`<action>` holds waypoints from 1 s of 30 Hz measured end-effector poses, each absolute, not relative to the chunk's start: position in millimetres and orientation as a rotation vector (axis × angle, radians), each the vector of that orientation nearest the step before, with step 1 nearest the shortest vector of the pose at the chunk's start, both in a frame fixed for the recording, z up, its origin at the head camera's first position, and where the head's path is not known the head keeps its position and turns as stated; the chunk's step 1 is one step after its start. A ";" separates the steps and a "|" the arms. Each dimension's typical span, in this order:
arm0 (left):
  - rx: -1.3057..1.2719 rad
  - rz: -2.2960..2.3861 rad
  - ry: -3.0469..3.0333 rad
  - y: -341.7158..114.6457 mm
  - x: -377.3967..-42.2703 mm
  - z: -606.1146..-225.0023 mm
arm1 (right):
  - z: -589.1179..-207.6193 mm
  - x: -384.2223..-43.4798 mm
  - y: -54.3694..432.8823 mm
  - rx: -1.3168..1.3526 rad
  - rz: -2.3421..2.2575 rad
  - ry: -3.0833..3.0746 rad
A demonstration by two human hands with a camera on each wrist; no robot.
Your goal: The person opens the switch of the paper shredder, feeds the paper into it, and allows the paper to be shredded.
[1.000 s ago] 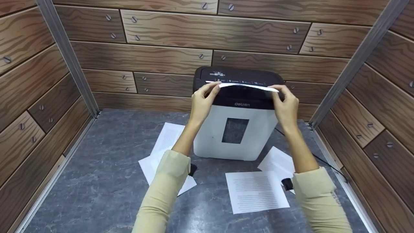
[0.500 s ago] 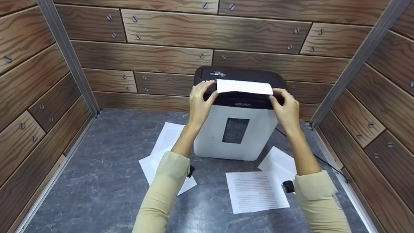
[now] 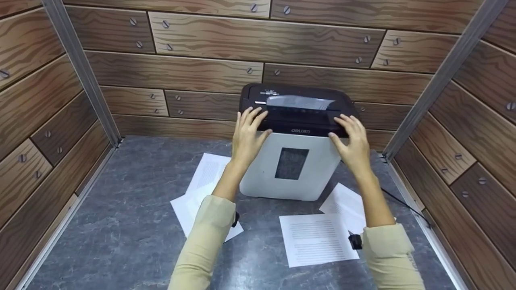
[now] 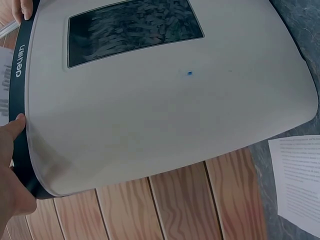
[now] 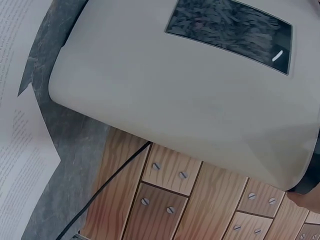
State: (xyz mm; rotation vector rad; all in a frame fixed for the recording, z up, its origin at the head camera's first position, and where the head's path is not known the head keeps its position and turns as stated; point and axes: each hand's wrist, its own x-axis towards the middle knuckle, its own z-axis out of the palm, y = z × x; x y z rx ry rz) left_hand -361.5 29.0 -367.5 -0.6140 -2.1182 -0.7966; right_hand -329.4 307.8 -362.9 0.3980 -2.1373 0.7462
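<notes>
A paper shredder (image 3: 258, 169) with a black top and a pale body stands at the back. From its slot sticks a short strip of paper (image 3: 300, 102), curved and bent back over the lid. My left hand (image 3: 248, 137) rests on the left front edge of the black top, fingers spread and thumb on the front. At the right front corner, my right hand (image 3: 352, 139) touches the top in much the same way. Neither hand holds the paper. In the left wrist view the left thumb (image 4: 19, 125) lies on the black band. Only part of the right hand (image 5: 307, 200) shows in the right wrist view.
Printed sheets (image 3: 318, 239) lie on the dark table at the front right, overlapping. More sheets (image 3: 193, 209) lie to the left, partly under the left forearm. A black cable (image 3: 407, 203) runs along the right side. Shreds show behind the shredder's window (image 3: 292, 163).
The white sheet, first held by both hands, has sunk into the shredder's slot until a strip shows. Both hands have let go of it and come down onto the shredder's front edge.
</notes>
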 end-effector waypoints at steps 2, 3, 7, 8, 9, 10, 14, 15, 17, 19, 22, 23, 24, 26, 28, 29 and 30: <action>-0.626 -0.796 -2.115 28.7 -361.8 -368.1 | -364.9 -330.5 308.3 0.402 0.740 -2.124; -0.629 -0.793 -2.116 28.5 -361.9 -368.2 | -365.3 -330.8 308.3 0.400 0.738 -2.120; -0.628 -0.779 -2.128 27.8 -362.0 -368.4 | -365.9 -331.2 308.3 0.395 0.734 -2.125; -0.627 -0.777 -2.132 27.6 -361.9 -368.5 | -365.9 -331.2 308.2 0.396 0.732 -2.129; -0.625 -0.773 -2.134 27.4 -361.8 -368.6 | -365.8 -330.9 307.9 0.398 0.729 -2.133; -0.626 -0.771 -2.136 27.3 -361.7 -368.7 | -366.0 -330.7 307.9 0.399 0.726 -2.136; -0.631 -0.759 -2.136 26.6 -361.1 -369.4 | -366.3 -329.6 307.7 0.411 0.714 -2.139; -0.632 -0.755 -2.134 26.5 -361.1 -369.5 | -366.5 -329.4 307.8 0.412 0.711 -2.139; -0.635 -0.748 -2.133 26.4 -361.0 -369.7 | -366.9 -329.3 308.0 0.414 0.708 -2.135; -0.638 -0.744 -2.131 26.5 -361.2 -370.0 | -367.4 -329.3 308.3 0.412 0.707 -2.130; -0.639 -0.741 -2.131 27.0 -361.6 -370.2 | -368.1 -329.5 308.1 0.403 0.708 -2.125; -0.639 -0.742 -2.132 27.1 -361.7 -370.3 | -368.3 -329.7 308.0 0.400 0.711 -2.123; -0.638 -0.741 -2.133 27.2 -361.8 -370.4 | -368.4 -329.7 307.9 0.397 0.715 -2.121; -0.633 -0.739 -2.136 27.2 -361.6 -370.4 | -368.4 -329.8 307.3 0.394 0.721 -2.119; -0.627 -0.739 -2.137 27.3 -361.2 -370.5 | -368.3 -330.1 306.9 0.391 0.729 -2.117; -0.624 -0.741 -2.138 27.3 -361.1 -370.5 | -368.2 -330.2 306.7 0.391 0.732 -2.117; -0.620 -0.743 -2.139 27.4 -360.9 -370.6 | -368.2 -330.2 306.5 0.391 0.735 -2.117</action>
